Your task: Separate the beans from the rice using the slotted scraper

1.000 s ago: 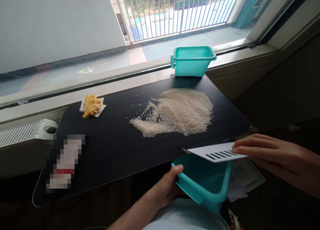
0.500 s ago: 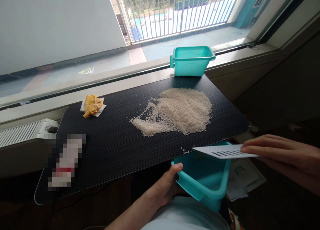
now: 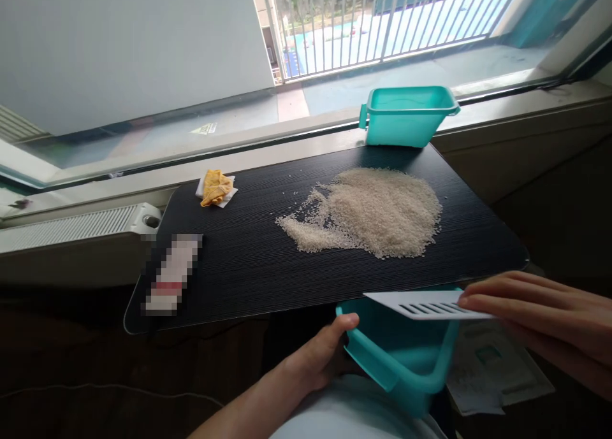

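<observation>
A pile of white rice [image 3: 370, 213] lies spread on a black ribbed tabletop [image 3: 248, 260]. My left hand [image 3: 318, 356] grips the near wall of a teal plastic bin [image 3: 404, 353] held just below the table's front edge. My right hand [image 3: 540, 315] holds a flat white slotted plate [image 3: 421, 304] level over the bin's mouth, beside the table edge. A second teal bin [image 3: 406, 115] stands at the table's far side by the window sill.
A crumpled yellow cloth on white tissue [image 3: 216, 187] lies at the table's far left. A blurred packet [image 3: 173, 273] sits near the left front corner. A white radiator [image 3: 76, 225] runs along the left. Papers [image 3: 497, 378] lie on the floor under my right hand.
The view has swung left, so the table sits further right in frame. The stray grains near the table's front edge are gone. Both hands keep their grip.
</observation>
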Tool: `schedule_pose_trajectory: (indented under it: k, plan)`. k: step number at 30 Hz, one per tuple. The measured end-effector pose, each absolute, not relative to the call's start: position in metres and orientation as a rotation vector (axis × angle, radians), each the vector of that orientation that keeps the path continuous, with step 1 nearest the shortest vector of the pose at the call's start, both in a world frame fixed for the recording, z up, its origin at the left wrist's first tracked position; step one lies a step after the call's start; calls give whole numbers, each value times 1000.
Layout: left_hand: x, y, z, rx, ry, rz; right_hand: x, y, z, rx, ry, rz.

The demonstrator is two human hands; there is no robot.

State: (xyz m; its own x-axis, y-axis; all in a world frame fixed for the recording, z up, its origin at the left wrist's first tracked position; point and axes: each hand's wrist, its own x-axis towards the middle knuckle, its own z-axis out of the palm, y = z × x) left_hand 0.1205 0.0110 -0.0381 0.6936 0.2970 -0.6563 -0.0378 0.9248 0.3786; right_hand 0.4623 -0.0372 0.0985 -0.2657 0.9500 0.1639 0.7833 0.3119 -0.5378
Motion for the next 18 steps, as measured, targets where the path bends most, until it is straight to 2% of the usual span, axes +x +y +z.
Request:
schedule_pose_trajectory:
  k: [5, 10, 18]
  plan:
    - [110, 7, -35, 360, 856, 256, 424, 32, 116, -1181, -2249, 516]
    - [100, 0, -46, 382, 899, 318, 361, 125, 136, -887, -2409, 406]
    - [95, -5, -59, 364, 997, 409, 266, 272, 106, -784, -2590, 439]
